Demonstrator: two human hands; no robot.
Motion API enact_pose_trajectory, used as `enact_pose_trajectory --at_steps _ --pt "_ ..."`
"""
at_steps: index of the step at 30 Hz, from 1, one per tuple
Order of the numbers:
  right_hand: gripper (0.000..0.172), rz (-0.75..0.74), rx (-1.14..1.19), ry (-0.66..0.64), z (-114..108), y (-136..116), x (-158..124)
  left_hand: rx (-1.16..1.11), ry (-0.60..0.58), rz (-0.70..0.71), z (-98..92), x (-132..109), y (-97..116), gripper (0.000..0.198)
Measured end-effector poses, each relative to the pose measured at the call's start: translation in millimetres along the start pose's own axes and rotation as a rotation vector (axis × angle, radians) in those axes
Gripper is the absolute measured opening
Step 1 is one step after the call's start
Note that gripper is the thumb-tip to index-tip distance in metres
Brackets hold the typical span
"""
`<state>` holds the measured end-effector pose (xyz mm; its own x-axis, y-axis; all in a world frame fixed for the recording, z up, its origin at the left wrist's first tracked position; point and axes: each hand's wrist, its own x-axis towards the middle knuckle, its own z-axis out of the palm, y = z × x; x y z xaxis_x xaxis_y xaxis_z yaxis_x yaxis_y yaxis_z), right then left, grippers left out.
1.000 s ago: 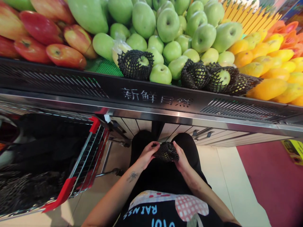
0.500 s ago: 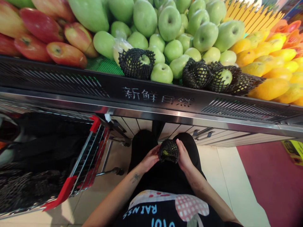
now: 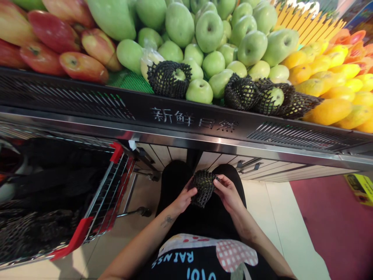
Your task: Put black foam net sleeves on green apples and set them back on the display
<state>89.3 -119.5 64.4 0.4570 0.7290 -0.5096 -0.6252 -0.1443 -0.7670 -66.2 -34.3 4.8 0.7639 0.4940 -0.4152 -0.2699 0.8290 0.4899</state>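
Between my hands, above my lap, is a green apple in a black foam net (image 3: 203, 186); the net covers most of the fruit. My left hand (image 3: 185, 197) grips its left side, thumb toward me. With thumb and fingers, my right hand (image 3: 227, 189) pinches the net's right edge. On the shelf ahead, a netted green apple (image 3: 169, 79) lies near the front lip beside a bare green apple (image 3: 199, 91). More black foam nets with green apples (image 3: 269, 97) sit farther right along the lip.
The black shelf lip (image 3: 189, 112) and its metal edge run across in front of me. Red apples (image 3: 83, 67) lie left, yellow mangoes (image 3: 329, 111) right. A shopping cart (image 3: 100, 190) full of black nets stands at my left. A yellow box (image 3: 359, 186) is at right.
The netted apple has been turned in my hands, and its net now hangs lower toward me. My right fingers have shifted onto the net's upper right edge.
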Motion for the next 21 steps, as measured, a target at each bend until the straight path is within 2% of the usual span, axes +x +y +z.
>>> enact_pose_trajectory --at_steps 3,8,10,12,15,18,21 --pt "0.034 0.019 -0.001 -0.028 -2 1 3 0.075 0.09 0.022 0.5 0 -3 0.067" --pt "0.035 0.009 0.0 -0.063 -4 -2 7 -0.071 0.164 -0.056 -4.9 6 -4 0.043" --pt "0.037 0.019 0.005 -0.082 -3 -3 7 -0.109 0.136 -0.116 -7.6 8 -1 0.042" --pt "0.037 0.029 0.005 -0.099 -2 -4 5 -0.146 0.079 -0.174 -8.4 8 3 0.053" --pt "0.036 0.039 -0.017 -0.128 0 -4 3 -0.184 0.01 -0.177 -7.2 8 6 0.055" --pt "0.036 0.034 -0.048 -0.157 2 -2 3 -0.149 0.002 -0.162 -7.3 7 2 0.045" --pt "0.036 0.034 -0.046 -0.152 3 1 7 -0.136 0.036 -0.16 -8.6 7 -6 0.045"
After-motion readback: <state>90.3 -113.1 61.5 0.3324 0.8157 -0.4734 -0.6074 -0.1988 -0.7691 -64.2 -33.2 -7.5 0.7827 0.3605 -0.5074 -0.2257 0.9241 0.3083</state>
